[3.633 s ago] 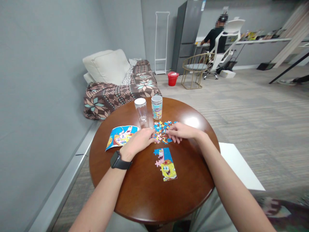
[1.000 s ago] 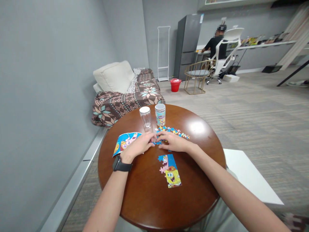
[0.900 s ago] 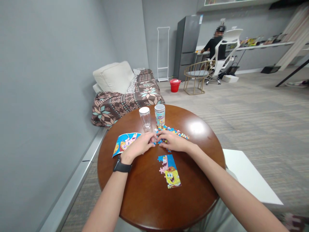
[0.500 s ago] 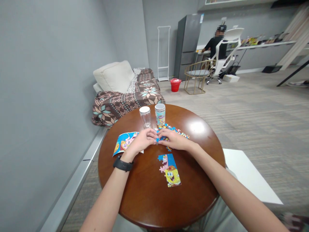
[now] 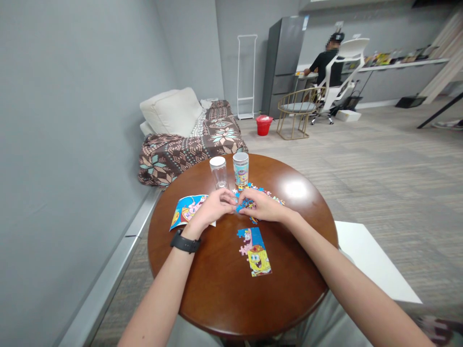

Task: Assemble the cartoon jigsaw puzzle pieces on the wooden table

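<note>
Over the near left edge of a loose heap of jigsaw pieces (image 5: 259, 189), my two hands almost meet. My left hand (image 5: 218, 204), with a black watch on the wrist, is closed at the fingertips on a small jigsaw piece. My right hand (image 5: 263, 205) is curled, thumb and fingers pinched on a blue jigsaw piece (image 5: 239, 208); its fingers partly hide the heap. Nearer to me lies a joined section of the cartoon puzzle (image 5: 257, 255). Left of it, a printed picture sheet (image 5: 186, 210) lies slightly curled, partly under my left forearm.
Behind my hands stand a clear jar with a white lid (image 5: 218, 172) and a cartoon-printed tin (image 5: 240, 169). The round wooden table (image 5: 217, 299) has a white board (image 5: 372, 260) to its right. Beyond are a covered sofa (image 5: 191, 144), a red bin (image 5: 264, 125) and a seated person (image 5: 323, 62).
My right hand's fingers have curled in more around the blue piece. My left hand stays nearly in place. The view has shifted slightly.
</note>
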Action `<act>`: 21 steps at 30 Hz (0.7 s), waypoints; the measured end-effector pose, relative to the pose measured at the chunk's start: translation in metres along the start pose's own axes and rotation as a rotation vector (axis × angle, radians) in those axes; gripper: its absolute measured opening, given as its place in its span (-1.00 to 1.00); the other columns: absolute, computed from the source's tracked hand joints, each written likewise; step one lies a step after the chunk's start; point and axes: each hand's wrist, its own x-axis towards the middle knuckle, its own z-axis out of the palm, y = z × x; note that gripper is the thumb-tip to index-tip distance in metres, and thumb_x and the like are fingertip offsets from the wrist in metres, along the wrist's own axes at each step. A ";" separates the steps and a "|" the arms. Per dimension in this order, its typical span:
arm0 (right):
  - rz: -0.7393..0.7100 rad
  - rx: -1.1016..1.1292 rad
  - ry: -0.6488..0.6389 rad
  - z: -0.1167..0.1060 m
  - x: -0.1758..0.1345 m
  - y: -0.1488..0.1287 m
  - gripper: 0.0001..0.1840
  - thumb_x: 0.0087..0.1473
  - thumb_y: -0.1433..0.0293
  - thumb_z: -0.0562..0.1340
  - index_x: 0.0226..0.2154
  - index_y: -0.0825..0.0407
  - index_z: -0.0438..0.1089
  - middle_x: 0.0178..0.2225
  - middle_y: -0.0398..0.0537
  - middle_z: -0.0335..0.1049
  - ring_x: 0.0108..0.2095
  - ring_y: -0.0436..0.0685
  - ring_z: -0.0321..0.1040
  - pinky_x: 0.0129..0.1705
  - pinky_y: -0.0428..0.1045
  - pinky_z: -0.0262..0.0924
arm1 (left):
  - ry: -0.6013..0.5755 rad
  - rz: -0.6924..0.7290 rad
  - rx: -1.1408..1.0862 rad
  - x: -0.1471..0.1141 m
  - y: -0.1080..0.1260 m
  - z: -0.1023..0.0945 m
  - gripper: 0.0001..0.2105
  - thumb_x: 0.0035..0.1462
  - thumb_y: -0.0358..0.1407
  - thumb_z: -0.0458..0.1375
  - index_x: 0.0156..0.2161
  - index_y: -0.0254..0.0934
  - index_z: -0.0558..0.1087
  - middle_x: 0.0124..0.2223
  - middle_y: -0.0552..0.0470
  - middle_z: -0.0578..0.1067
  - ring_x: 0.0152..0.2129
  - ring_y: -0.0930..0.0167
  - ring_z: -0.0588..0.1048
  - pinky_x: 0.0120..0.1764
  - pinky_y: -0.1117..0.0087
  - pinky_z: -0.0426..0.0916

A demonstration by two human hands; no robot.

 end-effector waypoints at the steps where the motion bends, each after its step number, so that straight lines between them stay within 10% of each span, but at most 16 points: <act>1: 0.002 -0.004 -0.002 0.000 0.000 0.000 -0.88 0.03 0.39 0.25 -0.31 0.03 0.33 -0.29 -0.05 0.37 -0.20 0.10 0.31 -0.11 0.00 0.18 | 0.001 0.006 0.007 0.000 0.000 0.000 -0.69 -0.26 -0.51 0.27 -0.31 -0.34 0.36 -0.41 0.09 0.48 -0.48 0.50 0.47 -0.35 0.43 0.38; 21: 0.059 0.079 0.001 0.000 0.001 0.000 -0.87 0.01 0.49 0.20 -0.30 0.04 0.36 -0.38 -0.10 0.44 -0.36 0.02 0.38 -0.27 -0.08 0.26 | -0.024 0.017 0.055 0.002 0.000 0.000 -0.74 -0.23 -0.56 0.21 -0.33 -0.35 0.36 -0.38 0.08 0.48 -0.52 0.51 0.49 -0.43 0.49 0.36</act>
